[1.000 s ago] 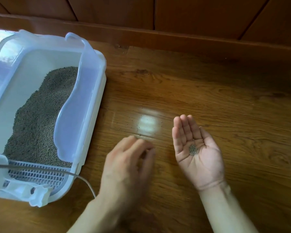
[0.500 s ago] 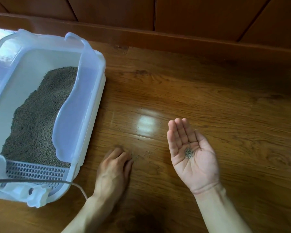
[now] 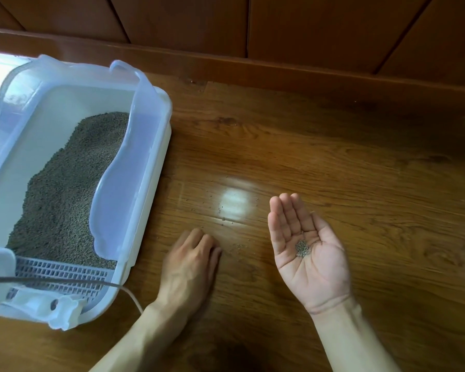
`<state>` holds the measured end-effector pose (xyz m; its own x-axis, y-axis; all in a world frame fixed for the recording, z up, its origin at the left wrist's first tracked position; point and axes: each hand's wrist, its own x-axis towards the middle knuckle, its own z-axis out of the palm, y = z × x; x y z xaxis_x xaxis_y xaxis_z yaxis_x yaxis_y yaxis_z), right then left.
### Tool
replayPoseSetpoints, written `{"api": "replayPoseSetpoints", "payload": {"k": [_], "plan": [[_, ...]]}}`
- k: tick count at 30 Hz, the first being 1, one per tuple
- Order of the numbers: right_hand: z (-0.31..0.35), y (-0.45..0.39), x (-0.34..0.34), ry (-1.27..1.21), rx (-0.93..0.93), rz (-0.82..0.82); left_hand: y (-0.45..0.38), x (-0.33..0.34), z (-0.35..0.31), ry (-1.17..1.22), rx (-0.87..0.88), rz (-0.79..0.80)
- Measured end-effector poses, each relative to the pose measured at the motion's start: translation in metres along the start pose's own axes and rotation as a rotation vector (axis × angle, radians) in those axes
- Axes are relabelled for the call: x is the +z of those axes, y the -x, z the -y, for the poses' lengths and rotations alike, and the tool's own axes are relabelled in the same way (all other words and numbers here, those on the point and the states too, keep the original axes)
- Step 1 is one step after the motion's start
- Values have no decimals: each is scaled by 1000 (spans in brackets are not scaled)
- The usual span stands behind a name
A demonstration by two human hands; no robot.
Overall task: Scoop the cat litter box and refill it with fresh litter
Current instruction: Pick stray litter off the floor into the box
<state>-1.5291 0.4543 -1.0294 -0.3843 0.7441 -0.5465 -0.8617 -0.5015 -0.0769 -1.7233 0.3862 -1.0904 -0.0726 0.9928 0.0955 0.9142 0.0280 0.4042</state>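
Head view, near to far. Two bare forearms enter from the lower edge; the left hand (image 3: pixel 191 260) lies palm down on the floor (image 3: pixel 333 162), fingers together and fairly straight, fingertips touching the boards, holding nothing that can be seen; the right hand (image 3: pixel 308 253) is turned palm up, fingers straight and close together, thumb out to the side, carrying a small heap of pellets (image 3: pixel 302 249) in the hollow of the palm. Between and just beyond the hands, stray grains (image 3: pixel 222 218) are scattered over the boards near a bright reflection. To the left stands the box (image 3: pixel 156 167), white with a translucent raised rim; a slotted grille (image 3: pixel 62 275) crosses its near end, and a thin cable (image 3: pixel 65 280) runs over that end; litter (image 3: pixel 65 189) is banked toward the right wall, leaving bare floor along the left. Farthest, a skirting board (image 3: pixel 279 68) meets dark panelling. Step in hand, as judged: clean-up of spilled litter after filling, the left hand gathering, the right serving as a tray. The next move calls for pinching or sweeping the remaining grains into the level palm, then tipping them over the rim without spilling.
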Motion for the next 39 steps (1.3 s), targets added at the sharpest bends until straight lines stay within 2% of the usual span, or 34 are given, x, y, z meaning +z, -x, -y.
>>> {"api": "replayPoseSetpoints", "payload": {"k": [7, 11, 15, 21, 25, 30, 33, 35, 37, 38, 39], "plan": [[-1, 0, 4, 17, -5, -23, 0, 12, -4, 64, 28, -37], [-2, -1, 1, 13, 4, -20, 3, 8, -2, -171, 99, 16], [-5, -1, 1, 25, -5, -30, 2, 11, -7, -340, 77, 135], [-6, 0, 1, 17, 7, -40, 0, 14, -7, -355, 101, 189], [-6, 0, 1, 27, -2, -47, -2, 10, -5, -261, 49, 155], [-7, -1, -3, 64, 5, -72, -8, -25, -28, 45, -50, 8], [-13, -3, -3, 80, 30, -104, -14, -54, -70, 193, 58, -47], [-20, -3, -2, 110, 51, -119, -14, -57, -89, 168, 176, -96], [-25, -3, 0, 132, 81, -117, -8, -41, -102, 119, 285, -50], [-26, -2, 0, 121, 96, -107, 7, -36, -105, 233, 395, -138], [-26, -2, 1, 107, 100, -94, 12, -31, -112, 467, 402, -295]]}}
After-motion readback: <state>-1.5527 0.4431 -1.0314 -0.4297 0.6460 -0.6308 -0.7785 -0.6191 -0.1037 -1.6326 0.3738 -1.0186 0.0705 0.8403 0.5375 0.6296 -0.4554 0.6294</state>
